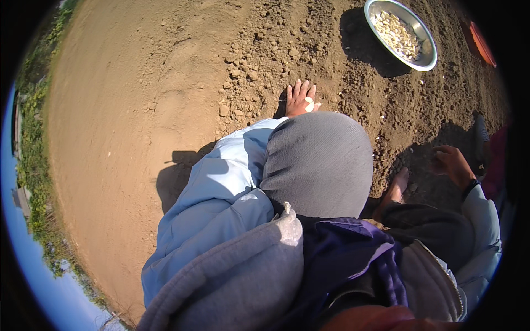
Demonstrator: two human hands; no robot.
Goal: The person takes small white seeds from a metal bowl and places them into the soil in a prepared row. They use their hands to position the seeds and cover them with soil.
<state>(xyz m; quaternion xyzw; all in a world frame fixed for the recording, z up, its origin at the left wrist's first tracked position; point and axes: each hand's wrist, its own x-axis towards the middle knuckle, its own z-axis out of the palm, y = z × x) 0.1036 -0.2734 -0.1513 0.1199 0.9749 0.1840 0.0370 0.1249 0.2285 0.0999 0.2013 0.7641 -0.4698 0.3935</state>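
Note:
My left hand (301, 99) rests on the loose brown soil, fingers spread and pointing away from me. Pale garlic cloves (309, 104) sit between its thumb and forefinger. My right hand (451, 163), with a dark band at the wrist, hangs half curled in shade at the right; whether it holds anything is not visible. Beyond my left hand, to the right, a round metal bowl (430, 53) stands on the soil with many garlic cloves (395, 35) in it. A few pale cloves or bits (382, 117) lie scattered on the ground right of my left hand.
My grey-clad knee (319, 165) rises between my hands, and a bare foot (399, 184) is left of my right hand. An orange-red container (483, 44) stands at the far right. Below it are a shoe (481, 138) and dark red cloth (496, 165). Clods (252, 75) dot the soil.

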